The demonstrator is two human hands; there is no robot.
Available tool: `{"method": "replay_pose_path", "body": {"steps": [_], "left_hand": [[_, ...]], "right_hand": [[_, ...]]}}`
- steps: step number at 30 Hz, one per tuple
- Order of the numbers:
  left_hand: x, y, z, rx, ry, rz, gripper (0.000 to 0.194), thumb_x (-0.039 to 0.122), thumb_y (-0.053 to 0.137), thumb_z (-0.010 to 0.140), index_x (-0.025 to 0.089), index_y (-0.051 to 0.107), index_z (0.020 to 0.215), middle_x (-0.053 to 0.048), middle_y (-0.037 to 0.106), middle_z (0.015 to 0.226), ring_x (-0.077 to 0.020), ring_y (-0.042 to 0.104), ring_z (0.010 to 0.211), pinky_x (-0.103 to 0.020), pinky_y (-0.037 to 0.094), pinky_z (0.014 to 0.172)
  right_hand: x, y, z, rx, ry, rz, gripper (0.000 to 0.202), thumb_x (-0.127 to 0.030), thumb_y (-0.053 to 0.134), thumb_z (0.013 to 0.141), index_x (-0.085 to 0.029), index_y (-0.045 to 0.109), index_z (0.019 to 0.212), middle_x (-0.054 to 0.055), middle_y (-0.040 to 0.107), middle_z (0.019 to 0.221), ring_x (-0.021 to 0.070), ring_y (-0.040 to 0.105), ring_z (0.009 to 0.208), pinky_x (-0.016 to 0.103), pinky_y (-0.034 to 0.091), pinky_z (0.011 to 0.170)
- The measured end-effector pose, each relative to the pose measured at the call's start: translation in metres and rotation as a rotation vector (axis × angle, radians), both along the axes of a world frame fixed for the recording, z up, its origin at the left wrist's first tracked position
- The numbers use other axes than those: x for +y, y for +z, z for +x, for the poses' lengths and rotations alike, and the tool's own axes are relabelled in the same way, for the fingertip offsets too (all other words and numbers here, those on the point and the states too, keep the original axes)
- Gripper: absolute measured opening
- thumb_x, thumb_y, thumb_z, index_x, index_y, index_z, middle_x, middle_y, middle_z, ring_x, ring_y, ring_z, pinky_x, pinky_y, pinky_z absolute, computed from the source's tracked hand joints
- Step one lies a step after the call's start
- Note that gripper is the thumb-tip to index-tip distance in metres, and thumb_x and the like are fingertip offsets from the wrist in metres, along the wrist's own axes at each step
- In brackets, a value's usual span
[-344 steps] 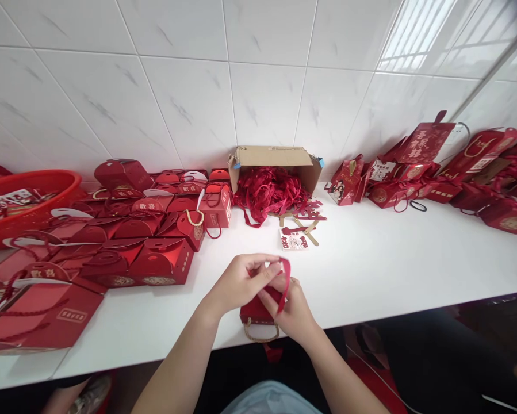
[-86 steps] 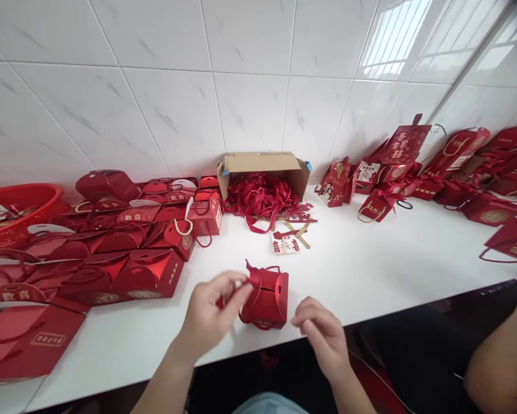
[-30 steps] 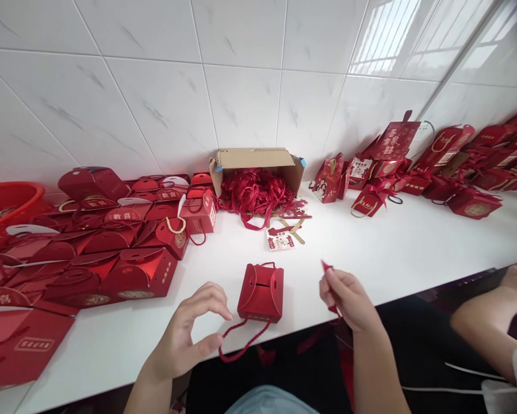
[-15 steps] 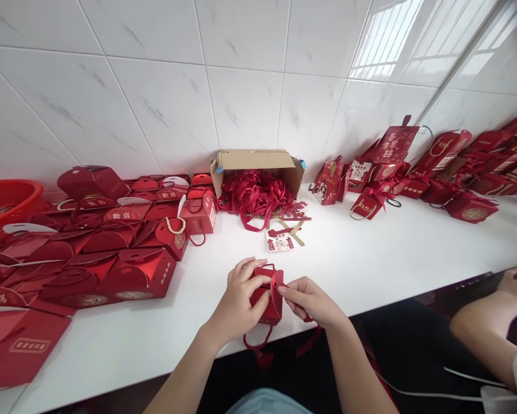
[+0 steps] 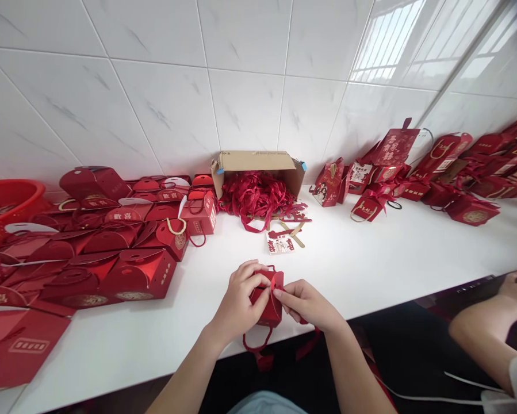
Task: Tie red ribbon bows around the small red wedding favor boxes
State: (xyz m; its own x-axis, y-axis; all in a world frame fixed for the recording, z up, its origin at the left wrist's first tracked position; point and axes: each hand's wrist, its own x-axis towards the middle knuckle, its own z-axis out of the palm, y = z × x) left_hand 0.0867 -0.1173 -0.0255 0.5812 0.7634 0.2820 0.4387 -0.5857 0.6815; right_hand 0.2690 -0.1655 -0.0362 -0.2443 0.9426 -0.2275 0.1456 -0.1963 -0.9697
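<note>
A small red gift box (image 5: 270,310) with a cord handle stands at the table's front edge, between my two hands. My left hand (image 5: 246,293) curls over its top from the left, thumb and fingers closed on the box. On the right side, my right hand (image 5: 305,300) pinches the end of a red ribbon (image 5: 309,344) at the box's upper flap. The ribbon's tail hangs below the table edge. The cord handle (image 5: 258,345) droops at the front of the box. Exactly how the ribbon passes through the flap is hidden by my fingers.
A cardboard carton (image 5: 258,160) of red ribbons lies against the tiled wall, with a printed card (image 5: 280,244) before it. Many red boxes (image 5: 133,276) crowd the left, beside a red basket (image 5: 20,195). More boxes (image 5: 474,210) stand right. Another person's arm (image 5: 482,322) is at lower right.
My right hand has moved slightly left, bringing its pinched fingertips closer to my left thumb at the box's flap. The left hand stays on the box.
</note>
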Motion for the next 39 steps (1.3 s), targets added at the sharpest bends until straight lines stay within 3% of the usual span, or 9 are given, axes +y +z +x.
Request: {"method": "replay_pose_path", "body": {"steps": [4, 6, 9, 12, 16, 20, 23, 33, 39], "left_hand": [[-0.001, 0.006, -0.003, -0.084, 0.011, -0.050, 0.012, 0.021, 0.047, 0.090, 0.022, 0.057, 0.085, -0.008, 0.058, 0.119, -0.0250, 0.045, 0.127, -0.044, 0.042, 0.104], [-0.002, 0.009, -0.004, -0.113, 0.002, -0.076, 0.013, 0.022, 0.044, 0.093, 0.022, 0.056, 0.089, -0.009, 0.056, 0.121, -0.0240, 0.044, 0.128, -0.043, 0.042, 0.105], [-0.002, 0.011, -0.004, -0.152, -0.001, -0.071, 0.014, 0.023, 0.040, 0.095, 0.022, 0.054, 0.092, -0.009, 0.055, 0.121, -0.0225, 0.048, 0.124, -0.043, 0.042, 0.104], [-0.002, 0.010, -0.003, -0.165, 0.003, -0.053, 0.015, 0.021, 0.040, 0.095, 0.022, 0.054, 0.090, -0.008, 0.056, 0.119, -0.0216, 0.051, 0.119, -0.041, 0.045, 0.101], [-0.003, 0.008, -0.006, -0.138, 0.019, -0.078, 0.016, 0.022, 0.039, 0.095, 0.022, 0.053, 0.089, -0.008, 0.056, 0.120, -0.0210, 0.051, 0.121, -0.040, 0.045, 0.102], [-0.004, 0.008, -0.007, -0.069, 0.012, -0.089, 0.017, 0.027, 0.042, 0.094, 0.024, 0.056, 0.104, -0.008, 0.051, 0.131, -0.0231, 0.043, 0.130, -0.043, 0.040, 0.107], [-0.004, 0.006, -0.004, -0.030, 0.010, -0.077, 0.016, 0.029, 0.044, 0.093, 0.023, 0.060, 0.095, -0.008, 0.050, 0.132, -0.0247, 0.038, 0.134, -0.044, 0.039, 0.108], [0.000, 0.006, -0.002, -0.161, 0.018, -0.093, 0.019, 0.024, 0.035, 0.097, 0.022, 0.052, 0.090, -0.008, 0.055, 0.120, -0.0192, 0.053, 0.117, -0.037, 0.046, 0.100], [-0.002, 0.004, -0.002, -0.054, -0.012, -0.059, 0.019, 0.027, 0.042, 0.094, 0.023, 0.061, 0.099, -0.009, 0.054, 0.127, -0.0232, 0.046, 0.126, -0.043, 0.043, 0.105]], "right_hand": [[0.001, -0.001, 0.002, -0.240, -0.265, 0.262, 0.036, -0.051, 0.053, 0.087, -0.018, 0.059, 0.077, 0.003, 0.063, 0.075, 0.0154, 0.058, 0.070, 0.029, 0.047, 0.067], [0.003, 0.000, 0.003, -0.325, -0.371, 0.447, 0.029, -0.047, 0.056, 0.087, -0.020, 0.062, 0.099, 0.008, 0.063, 0.105, 0.0219, 0.058, 0.100, 0.038, 0.045, 0.090], [0.006, 0.003, -0.002, -0.331, -0.253, 0.586, 0.032, -0.040, 0.056, 0.089, -0.026, 0.060, 0.118, 0.009, 0.054, 0.129, 0.0252, 0.047, 0.123, 0.044, 0.037, 0.104], [0.008, 0.008, -0.007, -0.303, -0.146, 0.579, 0.028, -0.037, 0.052, 0.092, -0.027, 0.062, 0.116, 0.008, 0.058, 0.124, 0.0239, 0.051, 0.120, 0.044, 0.039, 0.103], [0.008, 0.012, -0.005, -0.269, -0.167, 0.551, 0.028, -0.038, 0.047, 0.095, -0.025, 0.062, 0.114, 0.008, 0.061, 0.116, 0.0218, 0.055, 0.114, 0.040, 0.043, 0.100], [0.007, 0.012, 0.003, -0.297, -0.151, 0.523, 0.027, -0.040, 0.048, 0.094, -0.024, 0.063, 0.110, 0.008, 0.061, 0.116, 0.0220, 0.056, 0.112, 0.040, 0.043, 0.099], [0.008, 0.012, 0.004, -0.266, -0.168, 0.534, 0.027, -0.040, 0.046, 0.095, -0.024, 0.063, 0.110, 0.008, 0.062, 0.115, 0.0209, 0.056, 0.111, 0.038, 0.044, 0.098], [0.008, 0.014, -0.013, -0.307, -0.131, 0.512, 0.027, -0.034, 0.040, 0.098, -0.025, 0.064, 0.107, 0.004, 0.068, 0.104, 0.0207, 0.060, 0.103, 0.042, 0.035, 0.101], [0.008, 0.012, -0.012, -0.137, -0.214, 0.452, 0.033, -0.039, 0.037, 0.098, -0.022, 0.063, 0.107, 0.005, 0.068, 0.095, 0.0182, 0.062, 0.090, 0.032, 0.047, 0.083]]}}
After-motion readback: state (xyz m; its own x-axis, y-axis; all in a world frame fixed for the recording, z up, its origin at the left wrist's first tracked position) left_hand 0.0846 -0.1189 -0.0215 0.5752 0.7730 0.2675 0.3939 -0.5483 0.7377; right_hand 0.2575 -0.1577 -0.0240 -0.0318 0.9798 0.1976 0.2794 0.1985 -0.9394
